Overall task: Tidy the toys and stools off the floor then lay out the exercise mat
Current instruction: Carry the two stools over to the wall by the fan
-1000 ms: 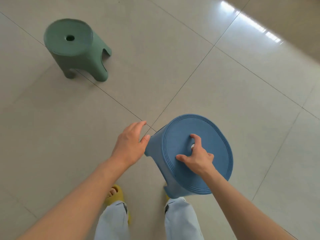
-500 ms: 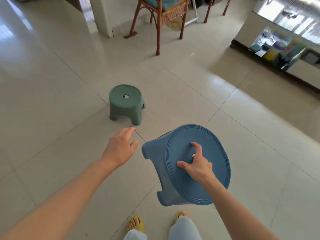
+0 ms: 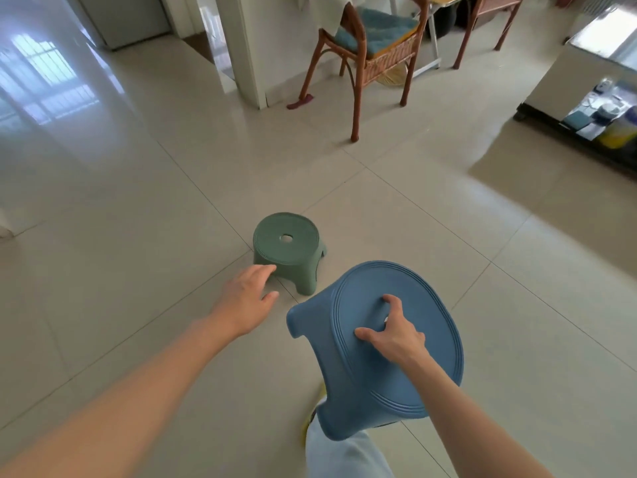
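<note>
The blue stool (image 3: 375,357) is held tilted, just this side of the green stool (image 3: 287,250), by the right hand (image 3: 396,331) hooked into its centre hole; a slip is risked. The left hand (image 3: 246,301) is spread wide, empty.

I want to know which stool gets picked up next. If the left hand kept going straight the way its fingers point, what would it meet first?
Most likely the green stool. The left hand is open, its fingertips close to the stool's near side. Depth is unclear from one view, so it might pass above the seat.
</note>
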The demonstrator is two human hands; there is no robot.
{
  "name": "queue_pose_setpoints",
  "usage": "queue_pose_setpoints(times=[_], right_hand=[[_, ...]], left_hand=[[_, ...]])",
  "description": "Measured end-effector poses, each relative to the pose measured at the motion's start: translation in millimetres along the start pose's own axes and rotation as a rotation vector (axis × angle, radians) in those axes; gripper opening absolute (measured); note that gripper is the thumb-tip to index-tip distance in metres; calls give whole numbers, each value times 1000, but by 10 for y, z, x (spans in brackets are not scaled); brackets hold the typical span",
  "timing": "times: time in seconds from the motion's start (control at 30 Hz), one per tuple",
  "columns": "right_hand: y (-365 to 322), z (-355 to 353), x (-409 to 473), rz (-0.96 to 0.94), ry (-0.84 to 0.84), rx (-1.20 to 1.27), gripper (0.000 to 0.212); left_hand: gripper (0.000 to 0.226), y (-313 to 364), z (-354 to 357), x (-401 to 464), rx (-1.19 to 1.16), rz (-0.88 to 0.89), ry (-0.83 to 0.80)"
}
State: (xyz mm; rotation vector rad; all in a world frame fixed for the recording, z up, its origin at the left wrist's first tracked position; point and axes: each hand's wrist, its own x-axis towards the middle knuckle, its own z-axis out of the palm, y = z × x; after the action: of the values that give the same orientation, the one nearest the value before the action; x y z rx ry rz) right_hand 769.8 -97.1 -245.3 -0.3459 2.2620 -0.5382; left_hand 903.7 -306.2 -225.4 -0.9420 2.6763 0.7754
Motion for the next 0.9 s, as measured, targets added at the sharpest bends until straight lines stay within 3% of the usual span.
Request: queue_pose_setpoints(times=[0.33, 0.6, 0.9], right_hand=[[-215, -295, 1117, 56, -101, 140, 102], [-402, -395, 1906, 227, 44, 179, 95], [-588, 97, 3086, 437, 164, 226, 95]], left_hand=[[53, 24, -187, 1490, 105, -35, -139], [52, -201, 93, 2898, 202, -69, -336], [49, -915, 729, 4235, 381, 4, -555]])
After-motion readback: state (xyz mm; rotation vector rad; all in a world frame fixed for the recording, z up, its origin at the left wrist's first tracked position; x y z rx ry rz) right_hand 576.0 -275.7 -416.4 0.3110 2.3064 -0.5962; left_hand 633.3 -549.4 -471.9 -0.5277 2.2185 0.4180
